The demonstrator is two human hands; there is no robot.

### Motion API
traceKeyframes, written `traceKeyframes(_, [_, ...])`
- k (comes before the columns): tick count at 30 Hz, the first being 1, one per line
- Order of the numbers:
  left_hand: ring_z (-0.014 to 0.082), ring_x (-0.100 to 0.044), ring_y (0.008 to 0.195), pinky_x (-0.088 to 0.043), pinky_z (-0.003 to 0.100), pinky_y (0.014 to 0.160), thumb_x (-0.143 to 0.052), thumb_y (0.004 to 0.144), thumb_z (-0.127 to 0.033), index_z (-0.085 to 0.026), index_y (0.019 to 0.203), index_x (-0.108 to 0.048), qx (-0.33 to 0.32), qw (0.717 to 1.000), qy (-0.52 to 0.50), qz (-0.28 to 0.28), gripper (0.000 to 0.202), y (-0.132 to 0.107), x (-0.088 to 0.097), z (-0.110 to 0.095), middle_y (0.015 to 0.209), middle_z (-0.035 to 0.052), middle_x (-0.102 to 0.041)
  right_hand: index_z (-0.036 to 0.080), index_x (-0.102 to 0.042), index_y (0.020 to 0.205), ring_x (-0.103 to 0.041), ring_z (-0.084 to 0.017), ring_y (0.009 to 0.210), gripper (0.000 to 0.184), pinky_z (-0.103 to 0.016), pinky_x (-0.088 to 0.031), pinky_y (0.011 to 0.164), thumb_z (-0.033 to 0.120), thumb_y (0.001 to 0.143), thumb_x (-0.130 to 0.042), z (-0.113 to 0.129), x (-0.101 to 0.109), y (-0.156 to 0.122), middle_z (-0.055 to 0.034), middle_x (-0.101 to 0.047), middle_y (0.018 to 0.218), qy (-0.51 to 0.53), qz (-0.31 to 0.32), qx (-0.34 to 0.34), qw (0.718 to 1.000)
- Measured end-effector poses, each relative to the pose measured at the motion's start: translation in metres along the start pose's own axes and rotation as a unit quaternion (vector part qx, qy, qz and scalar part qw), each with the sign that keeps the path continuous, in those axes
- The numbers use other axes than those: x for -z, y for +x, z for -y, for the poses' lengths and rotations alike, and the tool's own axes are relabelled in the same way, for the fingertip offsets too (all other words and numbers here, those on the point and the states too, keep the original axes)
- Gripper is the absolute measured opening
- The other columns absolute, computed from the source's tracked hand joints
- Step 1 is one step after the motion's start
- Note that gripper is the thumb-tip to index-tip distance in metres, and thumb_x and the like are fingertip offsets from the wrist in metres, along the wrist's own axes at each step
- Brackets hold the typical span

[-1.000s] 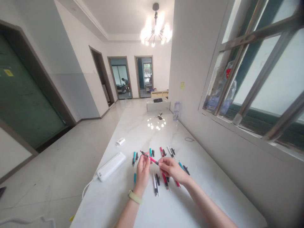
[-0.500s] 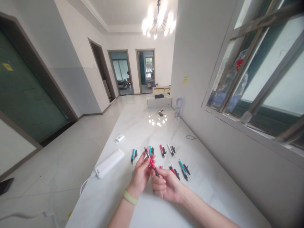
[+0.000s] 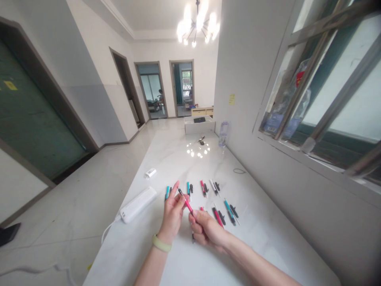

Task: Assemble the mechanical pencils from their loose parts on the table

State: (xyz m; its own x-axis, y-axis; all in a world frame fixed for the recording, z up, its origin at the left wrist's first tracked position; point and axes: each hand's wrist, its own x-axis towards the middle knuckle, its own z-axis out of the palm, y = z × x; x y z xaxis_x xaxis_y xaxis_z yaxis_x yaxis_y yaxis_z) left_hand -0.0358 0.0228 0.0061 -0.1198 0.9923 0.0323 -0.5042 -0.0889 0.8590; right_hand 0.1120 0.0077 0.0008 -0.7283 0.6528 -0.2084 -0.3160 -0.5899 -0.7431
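Observation:
A red pen (image 3: 188, 205) with a dark and silvery upper end slants between my two hands above the table. My left hand (image 3: 172, 214) closes its thumb and fingers on the upper part, the index finger stretched up beside the end. My right hand (image 3: 210, 230) wraps round the lower part and hides it. Behind and to the right lie pens in pieces: a teal barrel (image 3: 229, 212) with a black piece (image 3: 234, 211), a red barrel (image 3: 217, 217), a red barrel (image 3: 203, 186) farther back, and a white one (image 3: 213, 186). Teal barrels (image 3: 188, 188) lie just behind my left hand.
On the white marbled table (image 3: 143, 246), a white power strip (image 3: 139, 204) with a cable and a white adapter (image 3: 150, 173) lie left. Keys (image 3: 201, 140), a clear bottle (image 3: 223, 134), a white box (image 3: 199, 126) and a dark loop (image 3: 239, 171) are farther back. A wall runs along the right.
My left hand has shifted slightly left and its index finger has straightened upward. My right hand covers more of the pen's lower end, and more of the teal barrel behind shows.

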Motion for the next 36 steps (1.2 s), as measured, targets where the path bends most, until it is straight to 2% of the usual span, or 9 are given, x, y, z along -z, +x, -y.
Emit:
traceKeyframes(5, [0.0142, -0.064, 0.084, -0.048, 0.028, 0.086, -0.072, 0.079, -0.033, -0.021, 0.139, -0.046, -0.028, 0.998, 0.047, -0.023, 0.067, 0.001, 0.002, 0.006, 0.083, 0.0024, -0.067, 0.022, -0.042, 0.077, -0.021, -0.007, 0.038, 0.044, -0.022, -0.018, 0.039, 0.064, 0.091, -0.043, -0.01, 0.001, 0.008, 0.0105, -0.029, 0.049, -0.175, -0.06, 0.068, 0.98])
traceKeyframes(12, [0.015, -0.064, 0.079, -0.049, 0.031, 0.085, -0.067, 0.083, -0.034, -0.015, 0.14, -0.044, -0.059, 0.991, 0.116, -0.039, 0.065, 0.0, 0.002, 0.01, 0.08, 0.0032, -0.069, 0.022, -0.039, 0.068, -0.042, -0.016, 0.06, 0.047, -0.029, -0.03, 0.06, 0.053, 0.099, -0.023, -0.013, -0.003, 0.009, -0.0004, -0.046, 0.063, -0.519, -0.197, 0.195, 0.809])
traceKeyframes(17, [0.0167, -0.065, 0.077, -0.052, 0.031, 0.079, -0.069, 0.08, -0.036, -0.01, 0.14, -0.043, -0.053, 0.987, 0.136, -0.07, 0.071, 0.0, -0.001, 0.01, 0.083, 0.0071, -0.071, 0.023, -0.037, 0.071, -0.036, -0.015, 0.051, 0.039, -0.03, -0.023, 0.055, 0.047, 0.099, -0.025, -0.017, -0.001, 0.01, 0.0007, -0.042, 0.06, -0.564, -0.244, 0.165, 0.771])
traceKeyframes(20, [0.0179, -0.066, 0.081, -0.052, 0.031, 0.08, -0.071, 0.079, -0.034, -0.011, 0.143, -0.04, -0.044, 0.989, 0.128, -0.067, 0.075, 0.001, -0.001, 0.008, 0.084, 0.0077, -0.072, 0.022, -0.041, 0.071, -0.035, -0.014, 0.051, 0.039, -0.029, -0.022, 0.053, 0.051, 0.097, -0.033, -0.014, 0.0, 0.011, 0.0012, -0.042, 0.06, -0.53, -0.249, 0.181, 0.79])
traceKeyframes(23, [0.0164, -0.066, 0.087, -0.051, 0.028, 0.083, -0.072, 0.08, -0.028, -0.015, 0.144, -0.039, -0.014, 0.997, 0.069, -0.042, 0.073, 0.006, -0.002, 0.005, 0.088, 0.0069, -0.071, 0.02, -0.046, 0.071, -0.034, -0.011, 0.049, 0.042, -0.025, -0.023, 0.048, 0.055, 0.094, -0.038, -0.006, 0.0, 0.011, 0.0034, -0.039, 0.057, -0.369, -0.176, 0.152, 0.9])
traceKeyframes(25, [0.015, -0.065, 0.085, -0.051, 0.025, 0.078, -0.073, 0.079, -0.025, -0.017, 0.139, -0.046, 0.032, 0.999, -0.003, -0.008, 0.066, 0.012, -0.004, 0.003, 0.093, 0.0078, -0.07, 0.019, -0.048, 0.075, -0.026, -0.009, 0.043, 0.039, -0.021, -0.019, 0.042, 0.054, 0.093, -0.041, 0.002, 0.002, 0.009, 0.0068, -0.033, 0.053, -0.172, -0.093, 0.077, 0.978])
traceKeyframes(26, [0.0139, -0.065, 0.082, -0.051, 0.023, 0.073, -0.074, 0.079, -0.024, -0.018, 0.135, -0.051, 0.059, 0.997, -0.037, 0.015, 0.06, 0.015, -0.005, 0.002, 0.095, 0.0082, -0.069, 0.019, -0.048, 0.075, -0.023, -0.007, 0.042, 0.038, -0.02, -0.016, 0.04, 0.053, 0.092, -0.043, 0.006, 0.004, 0.007, 0.0078, -0.03, 0.052, -0.073, -0.049, 0.034, 0.996])
traceKeyframes(31, [0.0118, -0.063, 0.075, -0.048, 0.018, 0.058, -0.073, 0.08, -0.02, -0.017, 0.112, -0.066, 0.157, 0.971, -0.145, 0.109, 0.032, 0.024, -0.006, 0.005, 0.096, 0.0083, -0.068, 0.017, -0.044, 0.065, -0.021, -0.004, 0.039, 0.041, -0.015, -0.015, 0.035, 0.048, 0.09, -0.05, 0.017, 0.018, 0.002, 0.0079, -0.03, 0.05, 0.202, 0.117, -0.094, 0.968])
traceKeyframes(36, [0.015, -0.062, 0.081, -0.052, 0.025, 0.066, -0.067, 0.085, -0.023, -0.016, 0.107, -0.067, 0.162, 0.96, -0.193, 0.125, 0.023, 0.016, 0.005, 0.006, 0.091, 0.0057, -0.066, 0.016, -0.047, 0.073, -0.023, -0.003, 0.036, 0.026, -0.011, -0.014, 0.031, 0.034, 0.084, -0.063, 0.007, 0.025, 0.003, 0.0094, -0.032, 0.049, 0.309, 0.157, -0.134, 0.928])
